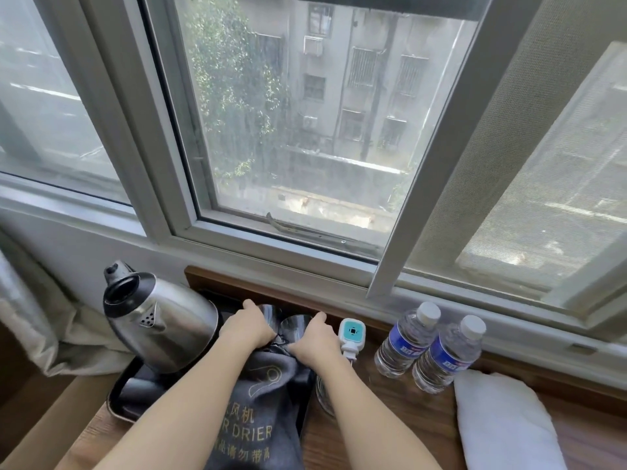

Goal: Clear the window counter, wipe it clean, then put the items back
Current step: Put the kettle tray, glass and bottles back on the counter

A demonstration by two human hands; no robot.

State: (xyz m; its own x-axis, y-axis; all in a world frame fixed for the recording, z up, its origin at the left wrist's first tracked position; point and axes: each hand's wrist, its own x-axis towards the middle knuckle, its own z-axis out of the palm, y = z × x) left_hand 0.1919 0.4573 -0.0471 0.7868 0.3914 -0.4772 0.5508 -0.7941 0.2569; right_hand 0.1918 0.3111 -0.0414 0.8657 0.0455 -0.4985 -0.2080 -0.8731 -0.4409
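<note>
On counter [390, 418], both hands — left [246, 325], right [317, 339] (curled) — grip bag [268, 395]

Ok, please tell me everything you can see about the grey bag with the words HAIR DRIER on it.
The grey bag looks like soft dark-grey cloth, with a gold hair-dryer logo, Chinese characters and partly hidden "DRIER" lettering. It lies wrinkled between the forearms, over the black tray and the wooden counter. The left hand and right hand both grip its gathered top end, near two glasses. Its contents are hidden.
</note>
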